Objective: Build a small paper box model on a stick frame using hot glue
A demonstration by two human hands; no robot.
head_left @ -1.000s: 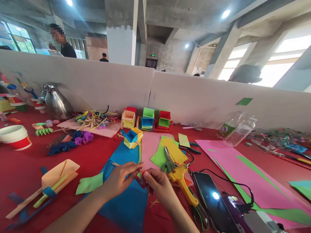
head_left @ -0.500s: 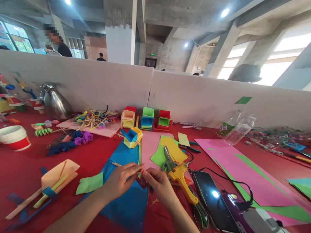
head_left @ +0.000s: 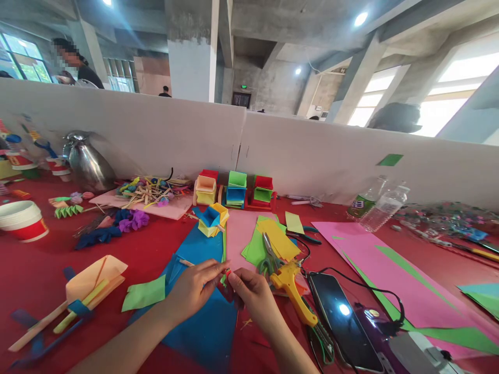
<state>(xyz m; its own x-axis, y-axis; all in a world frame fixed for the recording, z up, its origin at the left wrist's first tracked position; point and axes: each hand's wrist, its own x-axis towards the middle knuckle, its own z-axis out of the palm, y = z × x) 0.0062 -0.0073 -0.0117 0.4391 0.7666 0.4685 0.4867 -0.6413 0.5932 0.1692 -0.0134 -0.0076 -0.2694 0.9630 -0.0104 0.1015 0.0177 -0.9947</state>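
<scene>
Now, left hand (head_left: 199, 285): fingers nearly closed, pinching a small red-and-green paper piece (head_left: 223, 279)
Right hand (head_left: 251, 293): fingers bent closed, holding it also
Paper piece: between 2 hands, over the flat blue sheet (head_left: 202, 335)

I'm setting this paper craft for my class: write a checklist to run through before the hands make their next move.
1. Red-and-green piece between the fingers of the left hand and right hand: ok.
2. Piece's full shape visible: not ok, fingers cover part of it.
3. Scissors pointing away from the hands: ok.
4. Space around the yellow glue gun clear: not ok, scissors and phone lie close.
5. Glue gun hot: cannot tell.
</scene>
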